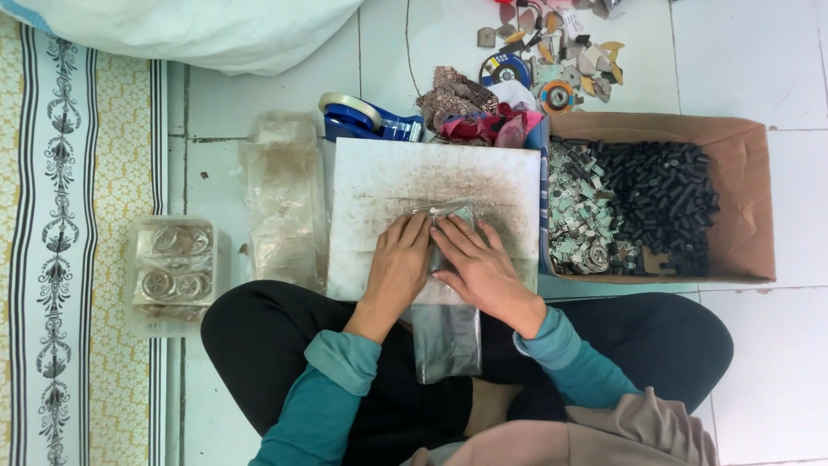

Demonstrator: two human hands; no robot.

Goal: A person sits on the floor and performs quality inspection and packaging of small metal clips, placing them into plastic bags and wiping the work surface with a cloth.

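White board [388,185]: one, speckled with dark dust, resting across the lap; landmark for everything below.
Hands: two, side by side at the board's near edge.
Left hand [398,263]: flat, fingers together, pressing on the clear plastic pouch [447,332]; not curled round it.
Right hand [476,263]: flat, fingers slightly spread, pressing the same pouch at its upper end.
Pouch: one, long and grey-looking, top end on the board under both hands, lower end hanging past the near edge onto the lap.
Cardboard box [742,198]: one, just right of the board, holding a heap of black pieces [664,203] and a heap of pale green-grey pieces [578,207]; too many to count.
Tape dispenser [362,118]: one, blue, beyond the board's far left corner.
Cloth rags [470,112]: a bundle, beyond the far edge.
Filled clear bags [285,203]: a stack touching the board's left side; count unclear.
Clear packet of metal rings [172,267]: one, farther left of the board.
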